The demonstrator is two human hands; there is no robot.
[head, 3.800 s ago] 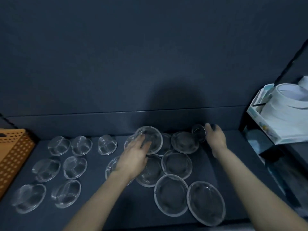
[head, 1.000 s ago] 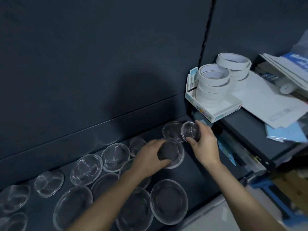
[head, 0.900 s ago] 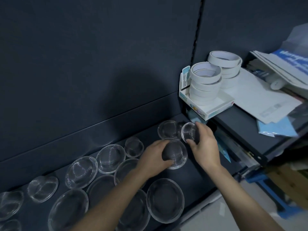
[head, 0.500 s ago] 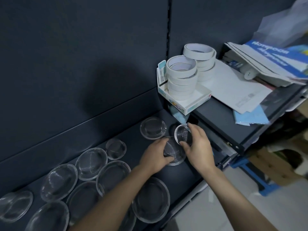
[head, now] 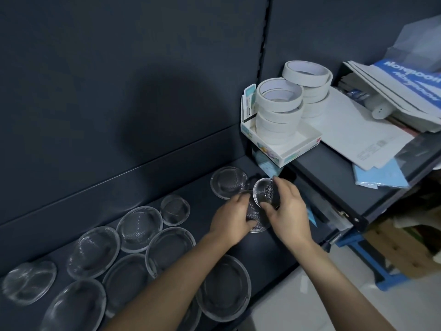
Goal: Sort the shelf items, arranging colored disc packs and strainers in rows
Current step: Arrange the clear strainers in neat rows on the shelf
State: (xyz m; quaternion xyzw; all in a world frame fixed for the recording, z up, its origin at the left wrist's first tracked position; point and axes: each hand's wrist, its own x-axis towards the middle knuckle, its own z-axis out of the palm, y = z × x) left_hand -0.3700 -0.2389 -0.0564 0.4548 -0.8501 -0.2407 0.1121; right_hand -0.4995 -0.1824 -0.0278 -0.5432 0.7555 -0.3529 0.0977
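My right hand (head: 287,212) holds a small round mesh strainer (head: 265,192) tilted up on its edge. My left hand (head: 232,219) grips a larger mesh strainer (head: 256,219) just below it, and the two strainers touch. Both hands are over the right end of the dark shelf (head: 267,249). Another strainer (head: 228,182) lies flat behind the hands, near the back wall. Several more strainers in clear wrap lie to the left, among them a small one (head: 175,209) and large ones (head: 140,226), (head: 224,286).
A higher shelf at right carries a white box (head: 293,145) with stacked rolls of white tape (head: 278,107), a second tape stack (head: 307,83), papers (head: 353,137) and blue sheets (head: 379,177). A blue frame (head: 360,254) and cardboard stand on the floor at right.
My view has swung right and the tape shelf has come into sight. My left hand has lifted a larger strainer and brought it against the small one in my right hand.
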